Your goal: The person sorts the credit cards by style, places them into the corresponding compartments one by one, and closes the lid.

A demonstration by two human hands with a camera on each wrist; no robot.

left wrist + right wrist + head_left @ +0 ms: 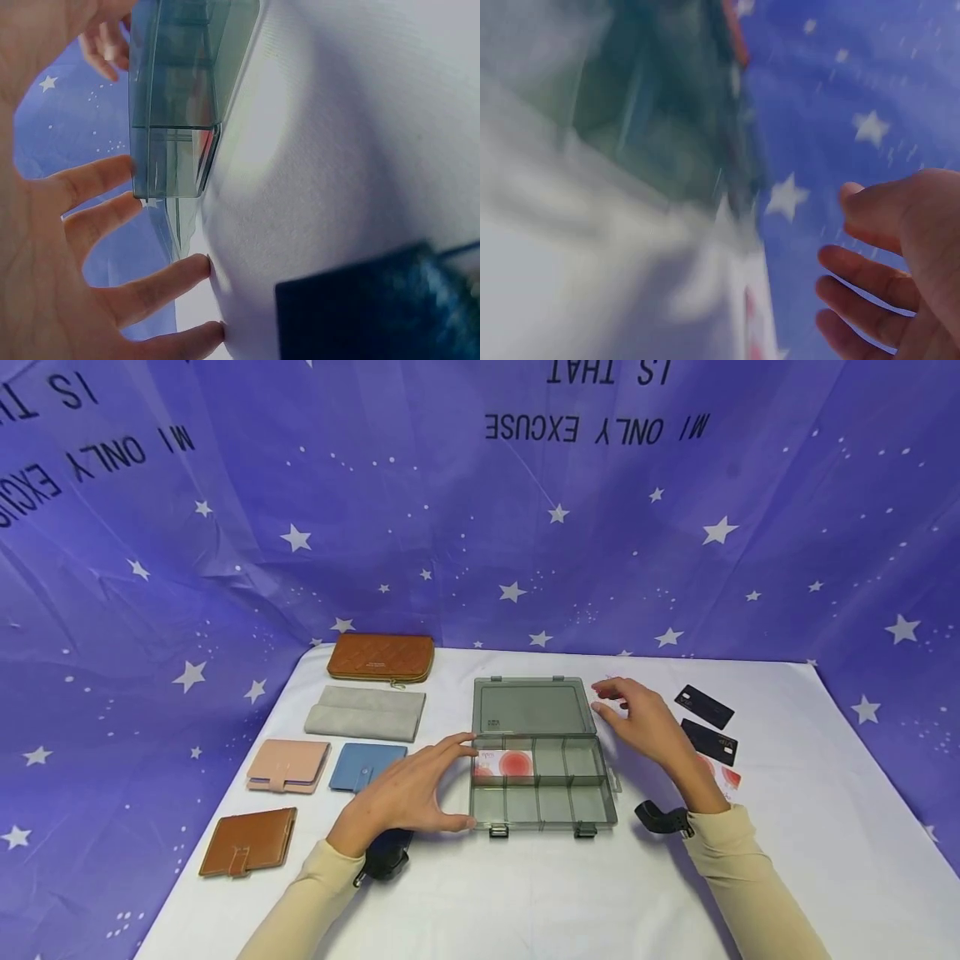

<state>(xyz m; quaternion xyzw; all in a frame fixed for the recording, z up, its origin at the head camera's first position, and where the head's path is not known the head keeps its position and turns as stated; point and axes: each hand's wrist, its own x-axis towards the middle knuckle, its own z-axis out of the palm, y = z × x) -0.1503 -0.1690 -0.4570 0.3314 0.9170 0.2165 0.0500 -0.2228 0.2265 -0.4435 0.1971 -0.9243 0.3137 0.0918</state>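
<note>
Clear compartment box sat open mid-worktop, lid laid flat behind, red-dotted card in back-left cell. Left hand spread at box's left end, thumb at front corner, fingertips at back wall; contact hard to confirm. Right hand hovered open, loose, beside lid's right edge, gripping nothing. Judged light, stiff, slick plastic, hinge-floppy; best held by both short ends of base.

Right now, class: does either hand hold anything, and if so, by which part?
The left hand brackets the left end of the open compartment box, thumb and fingers spread, with no firm grip visible. The right hand hovers open, holding nothing.
</note>
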